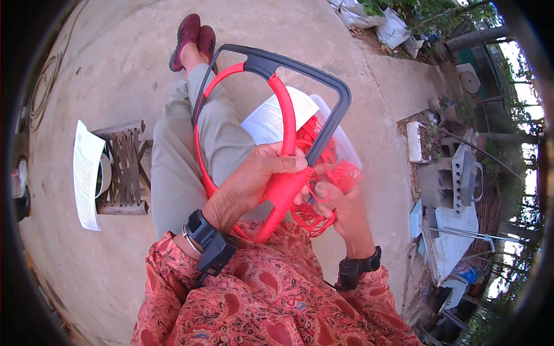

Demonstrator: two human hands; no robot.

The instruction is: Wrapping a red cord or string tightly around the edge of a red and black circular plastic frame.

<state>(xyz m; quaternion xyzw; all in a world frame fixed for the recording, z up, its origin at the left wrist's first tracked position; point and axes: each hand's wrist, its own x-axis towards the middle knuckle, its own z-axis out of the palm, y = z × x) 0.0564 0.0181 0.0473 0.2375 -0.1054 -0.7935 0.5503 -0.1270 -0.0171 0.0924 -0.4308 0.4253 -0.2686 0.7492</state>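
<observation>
"Red wrapping and dark grey plastic: what are the hands holding?"

"It's a hooped frame [284,104], its round loop red and its angular outer bar dark grey. The left hand [254,176] is closed around it, the thumb pressed along it where loop and bar come together."

"And the other hand?"

"The right hand [343,210] is bunched narrow, fingers curled on a loose tangle of thin red cord [345,175], just beside the left one. Some strands hang below the fingers; exactly which ones it pinches, I can't tell."

"So where does the frame sit?"

"Mostly beyond the left hand, over the grey-green trousers [222,130], with its lower end reaching back past that wrist toward the patterned red shirt [277,282]. Right between the hands is a ribbed red band of closely laid cord [281,189], partly under the left fingers."

"Any writing?"

"Two white paper sheets carry rows of small print, too fine to read. One sheet [271,120] lies just beyond the hands at a translucent plastic box [346,141] with more red cord inside. The second sheet [86,176] is well to the left of the left hand, at a slatted brown wooden stool [124,164]. I can make out no label on the frame."
</observation>
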